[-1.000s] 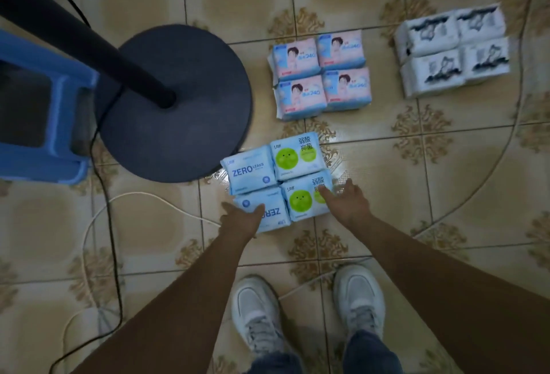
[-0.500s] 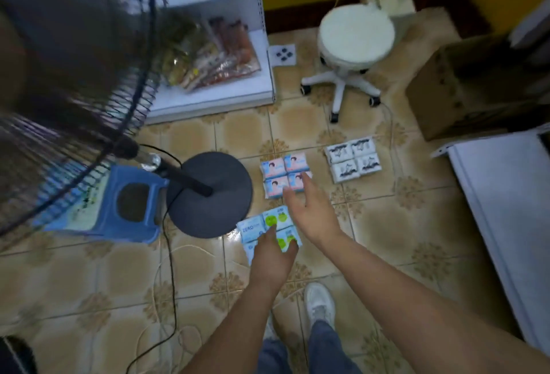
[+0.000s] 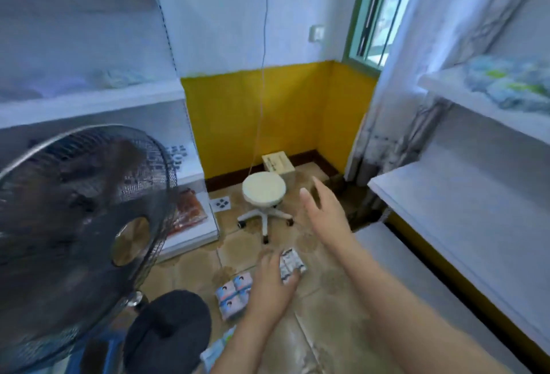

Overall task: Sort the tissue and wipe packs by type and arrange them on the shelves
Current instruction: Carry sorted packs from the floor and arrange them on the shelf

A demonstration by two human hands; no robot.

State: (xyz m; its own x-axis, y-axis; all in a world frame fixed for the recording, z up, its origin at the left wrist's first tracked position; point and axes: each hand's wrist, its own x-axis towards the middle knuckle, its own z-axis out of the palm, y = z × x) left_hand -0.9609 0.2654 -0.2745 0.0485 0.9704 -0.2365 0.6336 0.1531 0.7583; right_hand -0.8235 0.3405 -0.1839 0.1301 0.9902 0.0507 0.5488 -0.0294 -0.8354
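Observation:
Three groups of packs lie on the tiled floor. The pink-and-blue packs (image 3: pixel 233 294) sit left of my left hand (image 3: pixel 273 281). The white packs with black print (image 3: pixel 293 262) show just past its fingers. A corner of the light blue and green packs (image 3: pixel 218 347) peeks out beside my left forearm. My left hand hovers above the floor with loosely bent fingers and nothing in it. My right hand (image 3: pixel 324 213) is raised higher, fingers spread, empty. A white shelf unit (image 3: pixel 446 210) stands at right; its upper shelf carries blurred blue-green packs (image 3: pixel 512 84).
A standing fan (image 3: pixel 74 224) with a round black base (image 3: pixel 169 329) fills the left foreground. Behind it stands another white shelf unit (image 3: pixel 89 105) with snack bags (image 3: pixel 187 213) low down. A white swivel stool (image 3: pixel 263 192) and a small box (image 3: pixel 278 163) stand ahead.
My view has swung up from the floor to the room. Both hands have left the light blue and green packs and risen; the right hand has gone further forward and up.

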